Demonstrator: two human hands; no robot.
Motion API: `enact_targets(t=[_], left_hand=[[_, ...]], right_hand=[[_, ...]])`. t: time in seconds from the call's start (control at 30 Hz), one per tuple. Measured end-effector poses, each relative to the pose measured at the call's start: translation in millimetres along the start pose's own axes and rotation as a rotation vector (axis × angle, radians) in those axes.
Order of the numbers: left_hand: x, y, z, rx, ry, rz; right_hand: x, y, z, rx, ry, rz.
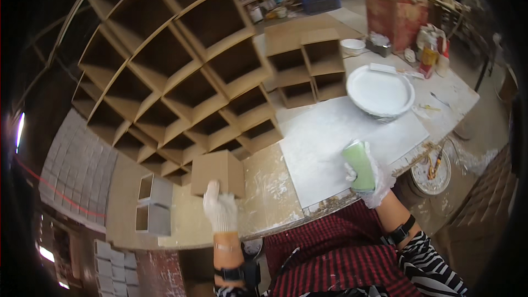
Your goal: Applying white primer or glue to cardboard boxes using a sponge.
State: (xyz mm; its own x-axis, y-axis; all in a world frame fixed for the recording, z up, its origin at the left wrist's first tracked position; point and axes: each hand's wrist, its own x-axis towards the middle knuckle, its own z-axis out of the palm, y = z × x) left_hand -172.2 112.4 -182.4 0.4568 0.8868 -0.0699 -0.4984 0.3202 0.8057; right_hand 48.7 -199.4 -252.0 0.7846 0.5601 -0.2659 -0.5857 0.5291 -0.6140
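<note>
My left hand, in a white knit glove, grips the near side of a small brown cardboard-like box at the table's front edge. My right hand wears a clear plastic glove with white smears and is closed around a green sponge. The sponge is just above the near edge of a white-coated sheet. Beyond it stands a round white basin with white liquid-like contents. Left of the brown box sits a two-compartment grey-white box.
A tall stack of open brown boxes rises at left, with a smaller stack behind the sheet. A white bowl, a bottle and a fork lie toward the back right. A smeared bucket stands beside the table.
</note>
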Motion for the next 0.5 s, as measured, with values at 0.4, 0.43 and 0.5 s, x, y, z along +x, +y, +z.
enact_targets(t=[0.4, 0.43, 0.5], left_hand=[[-54.6, -49.6, 68.7, 0.378, -0.442, -0.102], [-53.2, -59.4, 74.6, 0.351, -0.532, -0.085], [-51.6, -73.5, 87.4, 0.2, -0.6, -0.264]], right_hand=[[-4.0, -14.0, -7.8, -0.103, -0.058, 0.018], [-7.8, -21.0, -4.6, -0.167, -0.06, -0.049], [-17.4, -39.2, 4.0, -0.57, -0.057, -0.337]])
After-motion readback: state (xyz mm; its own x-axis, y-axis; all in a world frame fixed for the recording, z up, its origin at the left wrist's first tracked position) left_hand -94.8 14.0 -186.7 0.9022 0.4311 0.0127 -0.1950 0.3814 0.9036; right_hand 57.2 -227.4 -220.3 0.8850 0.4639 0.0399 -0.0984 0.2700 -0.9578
